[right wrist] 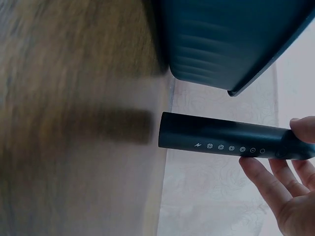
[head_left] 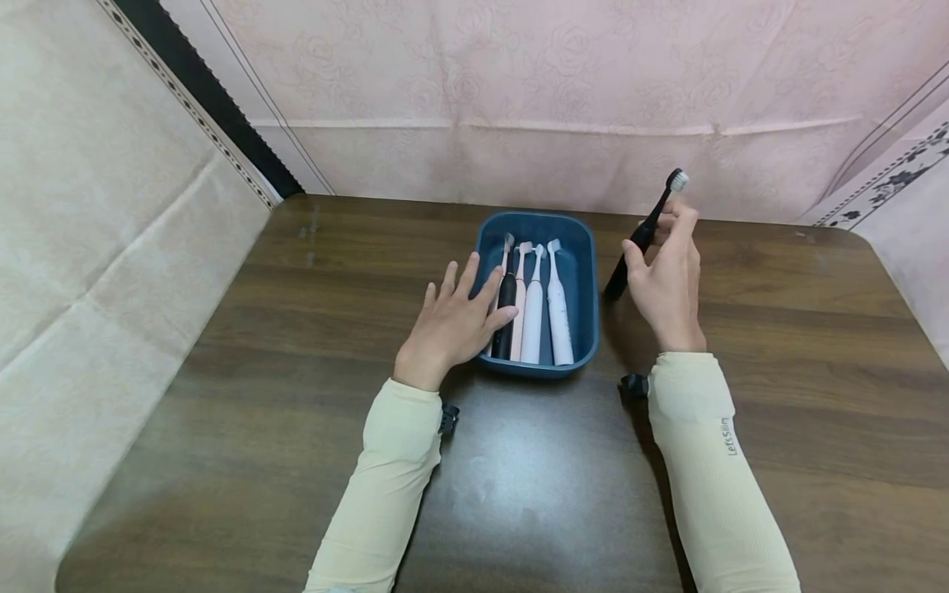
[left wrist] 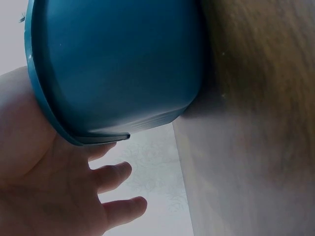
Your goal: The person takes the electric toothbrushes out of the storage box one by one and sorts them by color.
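My right hand point(head_left: 667, 284) pinches a black electric toothbrush point(head_left: 621, 270) just right of the blue bin point(head_left: 539, 370), its white bristles pointing up. The right wrist view shows a row of small symbols on the black toothbrush handle point(right wrist: 221, 140), whose base is just above the table. My left hand point(head_left: 454, 319) rests at the bin's left rim with fingers spread. Inside the bin lie several toothbrushes: a black one point(head_left: 506, 309), a pink one point(head_left: 519, 317), a white one point(head_left: 532, 321) and another white one point(head_left: 559, 321). One at the left side is partly covered by my left hand.
The brown wooden table point(head_left: 296, 428) spreads around the bin. A pale pink patterned cloth point(head_left: 563, 74) hangs behind its far edge, and a light cloth point(head_left: 96, 272) lies along the left. Dark wrist cameras point(head_left: 634, 385) sit on both sleeves.
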`<state>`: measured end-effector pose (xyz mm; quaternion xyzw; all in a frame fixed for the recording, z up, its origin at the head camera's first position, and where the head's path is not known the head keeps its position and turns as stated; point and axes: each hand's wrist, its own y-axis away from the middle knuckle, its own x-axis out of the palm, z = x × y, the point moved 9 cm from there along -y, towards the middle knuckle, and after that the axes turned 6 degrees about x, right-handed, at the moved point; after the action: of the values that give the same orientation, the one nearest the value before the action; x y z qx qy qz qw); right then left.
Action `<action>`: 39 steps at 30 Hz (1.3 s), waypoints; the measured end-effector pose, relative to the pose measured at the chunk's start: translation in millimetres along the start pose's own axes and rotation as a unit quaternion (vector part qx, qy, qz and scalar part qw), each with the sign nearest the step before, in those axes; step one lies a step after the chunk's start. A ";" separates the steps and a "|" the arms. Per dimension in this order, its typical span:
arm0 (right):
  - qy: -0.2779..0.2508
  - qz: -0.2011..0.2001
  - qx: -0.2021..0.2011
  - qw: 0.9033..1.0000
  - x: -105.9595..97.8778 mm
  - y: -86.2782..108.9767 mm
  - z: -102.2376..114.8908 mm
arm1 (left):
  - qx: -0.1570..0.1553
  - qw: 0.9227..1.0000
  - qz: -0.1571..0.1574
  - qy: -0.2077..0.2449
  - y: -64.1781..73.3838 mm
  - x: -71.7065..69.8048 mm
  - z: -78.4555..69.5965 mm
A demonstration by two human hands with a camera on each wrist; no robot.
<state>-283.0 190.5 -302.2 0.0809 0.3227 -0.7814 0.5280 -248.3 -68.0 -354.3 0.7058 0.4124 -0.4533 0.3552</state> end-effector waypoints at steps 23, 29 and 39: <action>0.028 0.027 0.027 0.999 7.1 3.2 -8.2 | 0.005 1.000 0.000 -0.001 0.6 -1.9 -0.8; 0.040 0.046 0.041 0.997 10.9 5.2 -11.2 | 0.004 1.000 -0.001 -0.001 0.6 -0.8 0.0; 0.044 0.048 0.039 0.997 9.5 4.5 -9.5 | 0.004 1.000 -0.002 0.002 0.7 -1.5 -0.4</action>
<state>-285.2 187.7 -315.9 0.1511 0.3106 -0.7631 0.5463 -247.9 -68.3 -352.7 0.7077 0.4126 -0.4540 0.3504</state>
